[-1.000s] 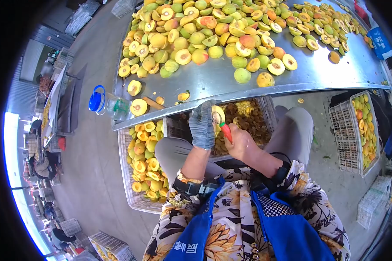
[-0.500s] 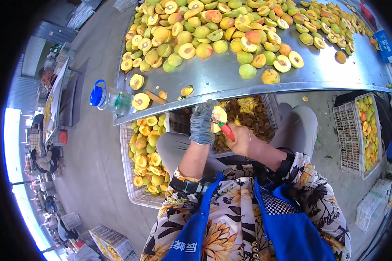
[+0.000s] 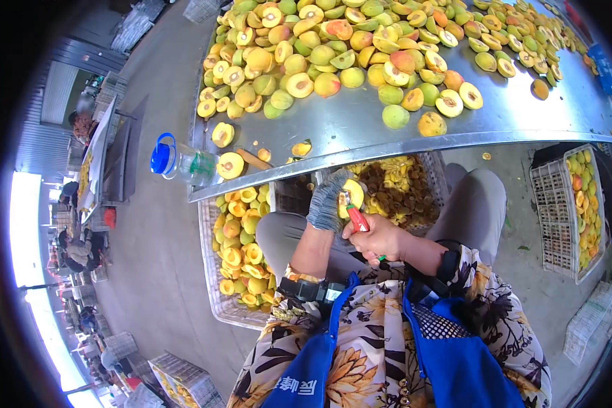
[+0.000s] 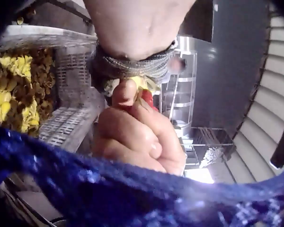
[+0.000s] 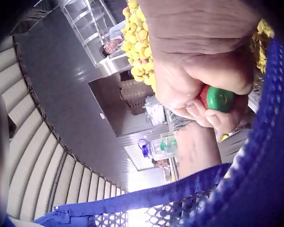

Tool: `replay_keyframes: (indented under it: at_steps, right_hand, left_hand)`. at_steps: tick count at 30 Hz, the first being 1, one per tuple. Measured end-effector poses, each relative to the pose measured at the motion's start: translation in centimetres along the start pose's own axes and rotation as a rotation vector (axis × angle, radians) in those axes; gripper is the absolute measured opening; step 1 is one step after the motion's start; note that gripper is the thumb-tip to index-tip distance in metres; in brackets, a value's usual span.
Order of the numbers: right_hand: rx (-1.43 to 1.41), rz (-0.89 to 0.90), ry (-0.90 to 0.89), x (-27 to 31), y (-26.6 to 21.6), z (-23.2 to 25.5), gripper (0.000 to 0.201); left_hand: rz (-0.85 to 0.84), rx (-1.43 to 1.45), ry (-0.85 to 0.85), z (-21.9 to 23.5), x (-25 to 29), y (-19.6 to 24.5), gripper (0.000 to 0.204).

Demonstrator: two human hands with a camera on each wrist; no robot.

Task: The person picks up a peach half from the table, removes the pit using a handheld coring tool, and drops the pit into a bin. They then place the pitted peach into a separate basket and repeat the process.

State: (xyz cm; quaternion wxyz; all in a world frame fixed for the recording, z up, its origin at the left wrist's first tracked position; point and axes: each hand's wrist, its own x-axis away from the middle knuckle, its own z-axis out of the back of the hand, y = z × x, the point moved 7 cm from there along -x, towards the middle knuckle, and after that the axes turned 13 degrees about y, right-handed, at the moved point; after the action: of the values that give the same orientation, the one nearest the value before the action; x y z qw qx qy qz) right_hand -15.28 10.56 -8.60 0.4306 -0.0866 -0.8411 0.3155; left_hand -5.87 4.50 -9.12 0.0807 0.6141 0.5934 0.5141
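In a grey knit glove, the left hand (image 3: pixel 328 202) holds a yellow fruit half (image 3: pixel 351 197), cut face toward the right hand. The bare right hand (image 3: pixel 377 239) grips a red-handled tool (image 3: pixel 358 219), whose metal end lies against the middle of the fruit's cut face. In the right wrist view the green end of the handle (image 5: pixel 220 98) sticks out of the curled right hand (image 5: pixel 203 80). The left wrist view shows the right hand's curled fingers (image 4: pixel 132 137) close to the glove (image 4: pixel 128 68), with most of the fruit hidden.
A metal table (image 3: pixel 360 145) heaped with halved fruit stands ahead, its front edge just beyond the hands. A bottle (image 3: pixel 196 165) stands at its left corner. Crates of fruit sit left (image 3: pixel 241 314) and right (image 3: pixel 557 234); scraps (image 3: pixel 404 194) fill another below the hands.
The right hand has turned around the tool, and the green handle end now shows below it. Both hands appear slightly lower and further right in the head view, where the whole scene has shifted right.
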Motion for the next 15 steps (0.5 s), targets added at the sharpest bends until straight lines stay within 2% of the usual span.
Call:
replay_keyframes:
  at_steps: [2,3,4,6,7,8,9,10,11,12,14,15]
  right_hand:
    - [0.127,0.074,0.040,-0.3,-0.4,0.0,0.018]
    - [0.126,0.077,0.036,-0.4,-0.5,-0.1,0.018]
    - [0.044,0.024,-0.034,-0.3,-0.4,-0.6,0.017]
    - [-0.043,-0.037,-0.111,-0.3,-0.1,-1.2,0.017]
    - [-0.165,-0.111,-0.241,0.0,-0.2,-1.9,0.016]
    - [-0.286,-0.186,-0.372,0.4,-0.3,-2.7,0.016]
    - [-0.282,-0.188,-0.379,0.2,-0.1,-2.7,0.016]
    - [-0.332,-0.161,-0.458,0.0,-0.3,-3.1,0.016]
    - [-0.385,-0.134,-0.537,0.1,-0.6,-3.5,0.015]
    - [-0.386,-0.132,-0.544,0.3,-0.6,-3.7,0.015]
    - [-0.279,0.014,-0.625,1.5,-1.6,-4.0,0.015]
    - [-0.260,0.057,-0.597,1.4,-2.1,-3.6,0.015]
  left_hand:
    - [-0.016,0.012,-0.035,0.4,0.0,0.2,0.016]
    - [-0.257,-0.099,0.189,2.5,-0.9,0.5,0.014]
    - [-0.263,-0.101,0.191,2.0,-0.4,0.9,0.014]
    - [-0.621,-0.490,0.359,1.3,2.0,3.9,0.012]
    - [-0.665,-0.521,0.318,1.2,1.9,4.1,0.014]
    - [-0.668,-0.521,0.323,1.7,1.4,4.2,0.014]
    - [-0.535,-0.381,0.263,2.5,0.4,3.5,0.015]
    - [-0.402,-0.243,0.201,2.8,-0.1,2.9,0.016]
    - [-0.054,0.054,0.100,1.0,0.8,1.8,0.020]
    - [-0.058,0.050,0.102,0.6,1.5,2.4,0.020]
    - [0.012,0.216,0.289,1.6,2.3,2.8,0.025]
    - [-0.067,0.339,0.437,3.6,2.1,3.5,0.028]
